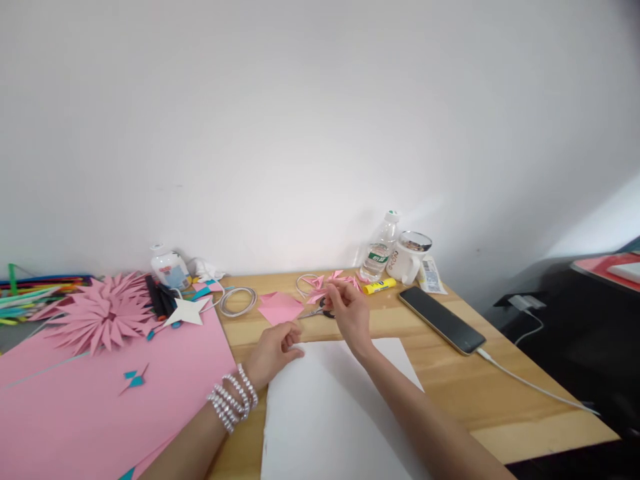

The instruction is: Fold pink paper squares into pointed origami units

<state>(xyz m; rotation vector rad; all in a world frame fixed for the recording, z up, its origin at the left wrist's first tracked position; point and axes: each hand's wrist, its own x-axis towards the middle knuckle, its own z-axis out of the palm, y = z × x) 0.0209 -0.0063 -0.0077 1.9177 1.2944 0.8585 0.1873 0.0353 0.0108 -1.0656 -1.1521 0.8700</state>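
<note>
My right hand reaches forward over the wooden table and pinches one of several small folded pink paper pieces. Scissors lie just under that hand. My left hand, with pearl bracelets at the wrist, rests with curled fingers at the top left edge of a white sheet and holds nothing I can see. A pink paper square lies just beyond the left hand.
A big pink sheet carries a pink paper flower and a white paper star. A coiled cable, glue stick, bottle, mug and phone on a charging cable stand around.
</note>
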